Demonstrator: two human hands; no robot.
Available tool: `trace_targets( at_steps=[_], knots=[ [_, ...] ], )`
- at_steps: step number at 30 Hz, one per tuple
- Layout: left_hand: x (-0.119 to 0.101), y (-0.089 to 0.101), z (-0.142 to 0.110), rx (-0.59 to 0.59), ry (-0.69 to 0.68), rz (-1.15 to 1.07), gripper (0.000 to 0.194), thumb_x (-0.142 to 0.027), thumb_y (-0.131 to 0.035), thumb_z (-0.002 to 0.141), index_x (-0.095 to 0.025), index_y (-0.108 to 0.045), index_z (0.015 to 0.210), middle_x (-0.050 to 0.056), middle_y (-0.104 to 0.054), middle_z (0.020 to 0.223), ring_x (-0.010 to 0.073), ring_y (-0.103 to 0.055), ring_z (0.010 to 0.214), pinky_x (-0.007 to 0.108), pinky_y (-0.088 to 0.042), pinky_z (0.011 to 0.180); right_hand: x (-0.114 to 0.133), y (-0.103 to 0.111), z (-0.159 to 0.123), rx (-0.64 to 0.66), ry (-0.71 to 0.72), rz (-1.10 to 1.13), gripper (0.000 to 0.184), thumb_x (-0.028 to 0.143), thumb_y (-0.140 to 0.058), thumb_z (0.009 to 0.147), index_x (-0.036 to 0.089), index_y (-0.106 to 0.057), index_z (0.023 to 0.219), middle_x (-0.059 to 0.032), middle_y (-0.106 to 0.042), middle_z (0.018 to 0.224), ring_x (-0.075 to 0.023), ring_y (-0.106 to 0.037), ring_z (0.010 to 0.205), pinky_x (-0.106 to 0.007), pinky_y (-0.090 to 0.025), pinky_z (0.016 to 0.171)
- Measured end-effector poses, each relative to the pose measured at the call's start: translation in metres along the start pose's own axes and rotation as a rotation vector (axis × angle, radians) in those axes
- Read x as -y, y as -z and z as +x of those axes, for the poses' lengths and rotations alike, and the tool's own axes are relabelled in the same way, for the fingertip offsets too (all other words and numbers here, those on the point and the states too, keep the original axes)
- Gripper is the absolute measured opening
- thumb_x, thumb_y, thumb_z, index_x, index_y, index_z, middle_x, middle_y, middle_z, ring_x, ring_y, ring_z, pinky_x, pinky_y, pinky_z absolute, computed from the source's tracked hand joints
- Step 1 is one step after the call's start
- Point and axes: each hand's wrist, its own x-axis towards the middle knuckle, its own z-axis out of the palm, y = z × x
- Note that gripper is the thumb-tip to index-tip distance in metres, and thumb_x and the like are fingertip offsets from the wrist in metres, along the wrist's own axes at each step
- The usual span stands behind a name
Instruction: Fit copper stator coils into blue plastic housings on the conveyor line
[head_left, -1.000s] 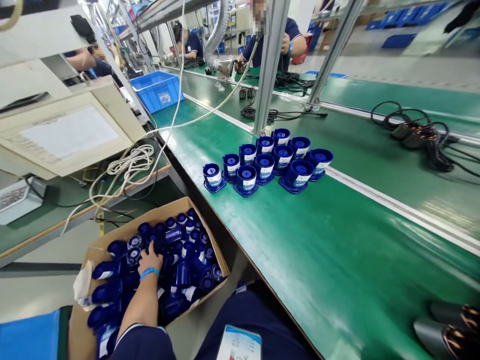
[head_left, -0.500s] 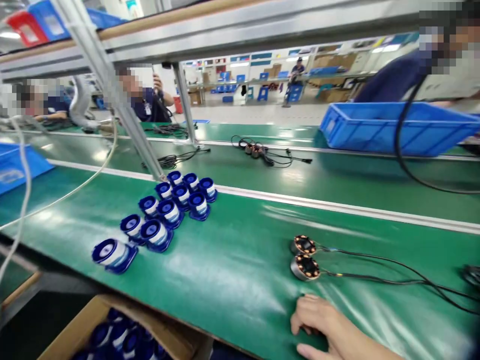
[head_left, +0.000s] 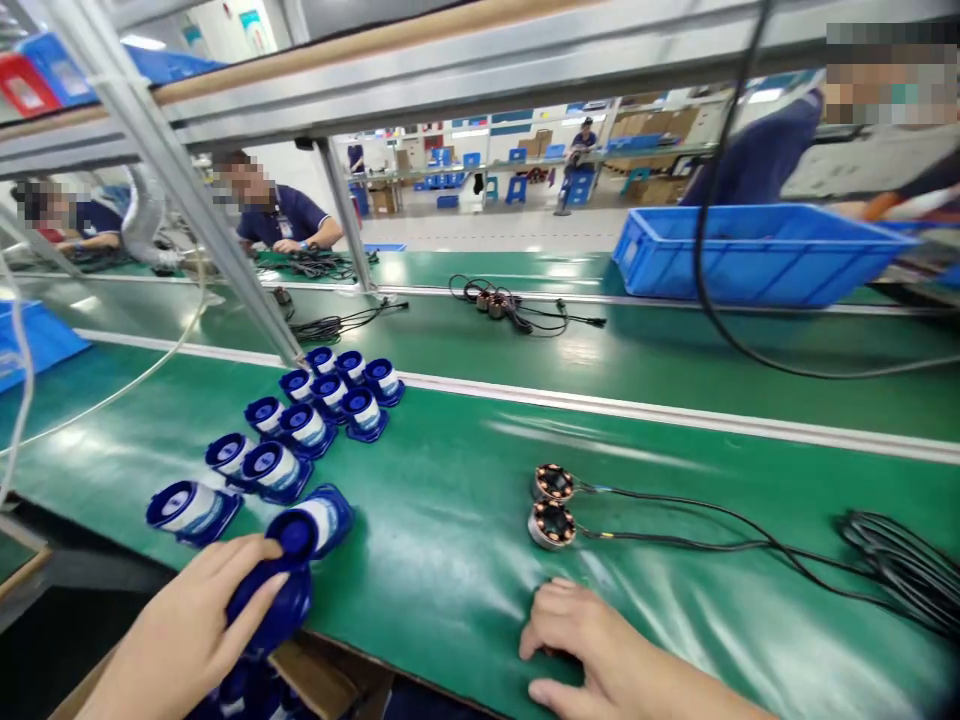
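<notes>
My left hand (head_left: 202,610) is closed on a blue plastic housing (head_left: 274,605) over the table's front edge. Against it leans a second blue housing with a white label (head_left: 326,520), tilted on its side; I cannot tell whether my fingers hold that one too. Several more labelled blue housings (head_left: 300,425) stand upright in rows just beyond. My right hand (head_left: 577,640) rests on the green tabletop, fingers loosely curled and thumb apart, with nothing visible in it. Just past it sit two round motor stators with copper windings (head_left: 553,522), their black cables (head_left: 690,545) running right.
Below the edge, a cardboard box (head_left: 315,680) holds more blue housings. A coiled cable (head_left: 900,570) lies at right. Across the white rail are wired stators (head_left: 495,303) and a blue bin (head_left: 765,255). A metal post (head_left: 187,190) rises at left. Co-workers sit opposite.
My left hand has come into view with a blue housing, and another labelled housing now leans beside it. My right hand stays near the stators. The view has shifted slightly right.
</notes>
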Motion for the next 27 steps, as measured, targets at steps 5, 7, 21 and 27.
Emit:
trace_targets(
  at_steps=[5, 7, 21, 27],
  knots=[
    [-0.033, 0.004, 0.122, 0.131, -0.248, 0.017, 0.040, -0.059, -0.046, 0.097, -0.030, -0.062, 0.121, 0.002, -0.071, 0.120, 0.0243, -0.069, 0.108, 0.037, -0.056, 0.096, -0.013, -0.007, -0.002, -0.072, 0.034, -0.010, 0.032, 0.049, -0.063, 0.083, 0.023, -0.070, 0.098, -0.0036, -0.064, 0.083, -0.0197, -0.058, 0.078, -0.036, -0.039, 0.080],
    [-0.036, 0.007, 0.137, 0.140, -0.296, 0.033, 0.045, -0.057, -0.050, 0.096, -0.029, -0.056, 0.130, 0.004, -0.066, 0.130, 0.0242, -0.068, 0.113, 0.036, -0.056, 0.100, -0.017, -0.010, -0.001, -0.069, 0.039, -0.035, 0.032, 0.050, -0.066, 0.081, 0.023, -0.070, 0.098, -0.0032, -0.064, 0.083, -0.0196, -0.058, 0.077, -0.036, -0.039, 0.080],
    [-0.075, 0.008, 0.101, 0.245, -0.309, -0.128, 0.076, -0.050, -0.054, 0.098, -0.034, -0.014, 0.161, 0.004, -0.016, 0.169, 0.0303, -0.012, 0.157, 0.056, -0.031, 0.124, -0.013, -0.007, 0.000, -0.004, 0.025, -0.079, 0.029, 0.046, -0.074, 0.080, 0.025, -0.070, 0.098, -0.0005, -0.062, 0.082, -0.0188, -0.057, 0.077, -0.034, -0.037, 0.078],
    [-0.094, -0.017, 0.142, 0.178, -0.321, -0.054, 0.074, -0.056, -0.035, 0.102, -0.032, 0.002, 0.162, 0.007, -0.018, 0.168, 0.0353, -0.009, 0.156, 0.069, -0.014, 0.124, -0.012, -0.008, 0.000, -0.018, 0.020, -0.076, 0.027, 0.046, -0.072, 0.081, 0.025, -0.070, 0.099, -0.0007, -0.062, 0.082, -0.0189, -0.057, 0.077, -0.034, -0.036, 0.077]
  ],
)
